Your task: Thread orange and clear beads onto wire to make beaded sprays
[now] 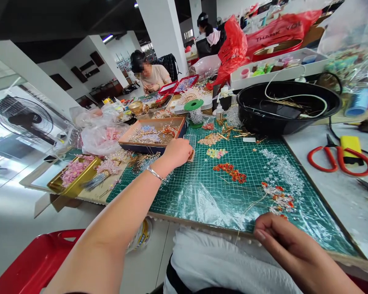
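My left hand [179,153], with a silver bangle at the wrist, reaches over the green cutting mat [178,200]. Its fingers are bent together at a small clear box [190,155] of brownish-gold beads; what they pinch is hidden. At the mat's front edge my right hand [282,237] is closed, thumb against forefinger. A beaded wire spray [280,198] of clear and orange-red beads runs down behind its fingers, seemingly held there, and a thin pale wire trails leftward from it. Orange-red beads [231,173], pastel flower pieces [216,153] and clear beads [283,173] lie on the mat.
A shallow box [153,121] of beaded pieces stands behind my left hand. A black basin [290,106] sits at the back right, with red-handled cutters [340,159] nearer. A gold tray [73,175] of pink flowers lies left. Another person [151,73] sits across the table.
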The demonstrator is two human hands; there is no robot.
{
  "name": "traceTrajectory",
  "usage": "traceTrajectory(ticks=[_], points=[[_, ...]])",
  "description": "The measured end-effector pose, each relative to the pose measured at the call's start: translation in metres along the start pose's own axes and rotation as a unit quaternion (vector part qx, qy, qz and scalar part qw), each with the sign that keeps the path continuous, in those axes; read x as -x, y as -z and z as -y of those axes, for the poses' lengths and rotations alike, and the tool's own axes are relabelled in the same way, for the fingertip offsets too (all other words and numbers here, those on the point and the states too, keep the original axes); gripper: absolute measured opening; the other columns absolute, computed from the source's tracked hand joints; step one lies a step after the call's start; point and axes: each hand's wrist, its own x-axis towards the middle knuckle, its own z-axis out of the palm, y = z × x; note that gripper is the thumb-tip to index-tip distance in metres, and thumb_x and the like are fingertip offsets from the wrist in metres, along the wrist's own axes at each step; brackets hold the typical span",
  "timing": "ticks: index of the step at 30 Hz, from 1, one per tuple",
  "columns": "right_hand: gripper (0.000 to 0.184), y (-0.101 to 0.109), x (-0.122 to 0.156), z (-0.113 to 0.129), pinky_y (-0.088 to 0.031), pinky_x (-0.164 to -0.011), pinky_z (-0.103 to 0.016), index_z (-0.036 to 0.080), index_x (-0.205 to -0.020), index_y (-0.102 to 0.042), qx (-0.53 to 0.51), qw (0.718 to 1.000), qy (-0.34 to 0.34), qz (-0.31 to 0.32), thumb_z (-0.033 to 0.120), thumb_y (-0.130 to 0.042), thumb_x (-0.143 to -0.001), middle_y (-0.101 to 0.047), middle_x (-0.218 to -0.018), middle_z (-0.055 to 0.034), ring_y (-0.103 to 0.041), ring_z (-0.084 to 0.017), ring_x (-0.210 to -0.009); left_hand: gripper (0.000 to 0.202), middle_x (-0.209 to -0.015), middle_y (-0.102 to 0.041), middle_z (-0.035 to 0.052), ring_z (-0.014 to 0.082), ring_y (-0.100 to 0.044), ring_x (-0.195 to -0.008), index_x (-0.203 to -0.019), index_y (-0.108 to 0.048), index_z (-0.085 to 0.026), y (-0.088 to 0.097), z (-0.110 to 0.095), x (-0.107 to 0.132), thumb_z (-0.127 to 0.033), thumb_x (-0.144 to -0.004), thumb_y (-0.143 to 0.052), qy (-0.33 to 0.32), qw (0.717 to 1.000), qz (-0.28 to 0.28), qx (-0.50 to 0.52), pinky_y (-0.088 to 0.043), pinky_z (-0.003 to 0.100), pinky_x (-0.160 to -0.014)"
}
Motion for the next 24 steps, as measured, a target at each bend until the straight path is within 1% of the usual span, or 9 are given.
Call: traceTrajectory(ticks=[9,13,16,17,19,21,22,23,24], points=[[0.028,0.003,0.002,-0.001,-0.047,-0.057,-0.025,0.024,-0.08,-0.059,-0.058,0.997,-0.034,0.024,0.041,-0.047,-0.1,-0.054,-0.071,0.0012,-0.053,-0.016,-0.064,0.032,-0.127,-0.065,0.0107,0.0236,-0.066,-0.109,-0.125,-0.063,-0.017,0.006,0.001,0.007,-0.036,-0.098,-0.062,0.04,0.999,-0.021,0.022,-0.057,0.046,-0.092],[0.029,0.007,0.003,0.001,-0.046,-0.057,-0.025,0.024,-0.08,-0.061,-0.099,0.994,-0.054,0.012,0.045,-0.053,-0.097,-0.053,-0.07,0.0012,-0.052,-0.016,-0.064,0.032,-0.126,-0.065,0.0106,0.0231,-0.066,-0.107,-0.125,-0.063,-0.017,0.008,-0.003,0.01,-0.036,-0.099,-0.062,0.069,0.995,-0.033,0.067,-0.058,0.045,-0.091],[0.033,0.008,0.004,0.003,-0.044,-0.054,-0.024,0.024,-0.079,-0.06,-0.106,0.992,-0.061,-0.01,0.05,-0.053,-0.097,-0.05,-0.066,0.0026,-0.048,-0.015,-0.06,0.032,-0.126,-0.065,0.0104,0.0226,-0.066,-0.106,-0.125,-0.063,-0.018,0.012,-0.004,0.01,-0.036,-0.099,-0.062,0.092,0.988,-0.05,0.114,-0.058,0.044,-0.091],[0.035,0.008,0.006,0.005,-0.044,-0.053,-0.024,0.024,-0.079,-0.059,-0.108,0.992,-0.062,-0.019,0.052,-0.052,-0.097,-0.049,-0.065,0.0028,-0.048,-0.014,-0.059,0.031,-0.124,-0.065,0.0102,0.0224,-0.066,-0.106,-0.123,-0.064,-0.017,0.014,-0.003,0.01,-0.036,-0.098,-0.062,0.098,0.984,-0.059,0.132,-0.058,0.044,-0.091],[0.037,0.01,0.011,0.01,-0.043,-0.051,-0.022,0.024,-0.078,-0.058,-0.111,0.991,-0.065,-0.04,0.055,-0.05,-0.097,-0.048,-0.064,0.0033,-0.046,-0.014,-0.057,0.022,-0.115,-0.068,0.0093,0.022,-0.066,-0.102,-0.108,-0.069,-0.016,0.022,-0.005,0.012,-0.034,-0.097,-0.063,0.111,0.974,-0.084,0.177,-0.056,0.042,-0.09],[0.038,0.013,0.02,0.017,-0.044,-0.05,-0.021,0.024,-0.077,-0.058,-0.108,0.989,-0.07,-0.065,0.055,-0.052,-0.097,-0.047,-0.063,0.0037,-0.045,-0.013,-0.056,0.019,-0.103,-0.071,0.0086,0.0213,-0.066,-0.096,-0.092,-0.072,-0.016,0.032,-0.015,0.021,-0.031,-0.097,-0.061,0.118,0.958,-0.113,0.235,-0.055,0.038,-0.087],[0.038,0.016,0.027,0.021,-0.044,-0.049,-0.02,0.024,-0.076,-0.059,-0.105,0.989,-0.071,-0.082,0.055,-0.053,-0.097,-0.047,-0.063,0.0037,-0.045,-0.013,-0.055,0.021,-0.099,-0.071,0.0083,0.0207,-0.066,-0.093,-0.089,-0.072,-0.016,0.038,-0.025,0.029,-0.03,-0.097,-0.059,0.118,0.948,-0.128,0.268,-0.054,0.036,-0.085],[0.037,0.019,0.034,0.027,-0.045,-0.048,-0.019,0.024,-0.075,-0.059,-0.099,0.988,-0.069,-0.098,0.053,-0.054,-0.096,-0.047,-0.062,0.0037,-0.046,-0.013,-0.055,0.022,-0.098,-0.072,0.0078,0.0194,-0.065,-0.09,-0.092,-0.072,-0.017,0.044,-0.039,0.041,-0.031,-0.098,-0.056,0.114,0.936,-0.141,0.302,-0.053,0.034,-0.082],[0.035,0.022,0.041,0.033,-0.045,-0.046,-0.019,0.024,-0.075,-0.059,-0.09,0.987,-0.063,-0.115,0.051,-0.055,-0.097,-0.048,-0.061,0.0036,-0.046,-0.013,-0.053,0.025,-0.1,-0.072,0.0073,0.0176,-0.065,-0.088,-0.101,-0.072,-0.017,0.049,-0.058,0.055,-0.033,-0.1,-0.053,0.106,0.921,-0.151,0.343,-0.053,0.031,-0.078]])
